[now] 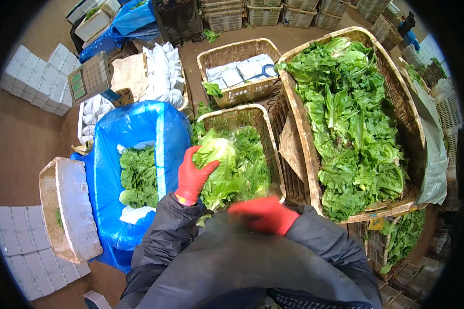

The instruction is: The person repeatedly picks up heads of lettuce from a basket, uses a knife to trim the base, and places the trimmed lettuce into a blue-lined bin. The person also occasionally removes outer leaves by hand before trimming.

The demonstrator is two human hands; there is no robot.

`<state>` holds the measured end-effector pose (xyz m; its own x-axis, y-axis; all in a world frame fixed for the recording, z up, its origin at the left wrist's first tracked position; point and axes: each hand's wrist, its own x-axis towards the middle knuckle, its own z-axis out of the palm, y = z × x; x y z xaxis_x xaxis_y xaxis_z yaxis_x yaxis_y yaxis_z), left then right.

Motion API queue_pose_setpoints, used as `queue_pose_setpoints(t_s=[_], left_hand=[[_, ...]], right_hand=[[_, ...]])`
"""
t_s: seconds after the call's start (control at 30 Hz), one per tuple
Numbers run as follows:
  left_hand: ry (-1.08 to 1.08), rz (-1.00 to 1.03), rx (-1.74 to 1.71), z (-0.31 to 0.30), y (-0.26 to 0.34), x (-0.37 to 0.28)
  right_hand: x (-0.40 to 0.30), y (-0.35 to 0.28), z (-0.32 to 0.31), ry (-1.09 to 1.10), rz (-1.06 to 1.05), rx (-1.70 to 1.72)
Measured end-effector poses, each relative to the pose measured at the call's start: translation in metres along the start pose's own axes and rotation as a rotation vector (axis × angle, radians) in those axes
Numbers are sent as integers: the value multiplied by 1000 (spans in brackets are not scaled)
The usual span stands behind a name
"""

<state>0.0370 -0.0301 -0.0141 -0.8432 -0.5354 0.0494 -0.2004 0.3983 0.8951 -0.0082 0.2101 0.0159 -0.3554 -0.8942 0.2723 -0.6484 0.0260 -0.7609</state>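
Observation:
In a red glove, my left hand (pixel 193 175) grips a pale green head of leafy lettuce (pixel 222 152) over a small plastic crate (pixel 271 135). Loose lettuce leaves (pixel 255 162) fill that crate around and below the held head. My right hand (pixel 265 215), gloved in red too, is blurred near the front of the crate, close to my dark apron; whether its fingers hold anything is hidden. To the left stands a container lined with blue plastic (pixel 174 131), with lettuce heads (pixel 139 177) and some white wrapping inside.
On the right a large plastic crate (pixel 303 146) holds heaped lettuce (pixel 352 127). Behind, another crate (pixel 237 96) contains white packets and blue-handled scissors (pixel 268 70). A digital scale (pixel 89 79) stands back left, beyond a white foam box (pixel 75 208). Stacked crates (pixel 224 19) line the back.

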Motion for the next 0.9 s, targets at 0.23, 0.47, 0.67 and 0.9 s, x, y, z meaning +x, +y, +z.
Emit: queue_pose_setpoints(t_s=[0.23,0.47,0.67,0.9], left_hand=[[-154,-208,-682,57,1,-2],[-404,-103,-536,67,64,13],[-327,47,-117,87,81,9],[-330,759,279,27,108,45]], right_hand=[[-20,74,-16,564,551,1169],[-45,156,-67,651,233,1156],[-35,142,-80,812,326,1266],[-53,111,-111,731,235,713]])
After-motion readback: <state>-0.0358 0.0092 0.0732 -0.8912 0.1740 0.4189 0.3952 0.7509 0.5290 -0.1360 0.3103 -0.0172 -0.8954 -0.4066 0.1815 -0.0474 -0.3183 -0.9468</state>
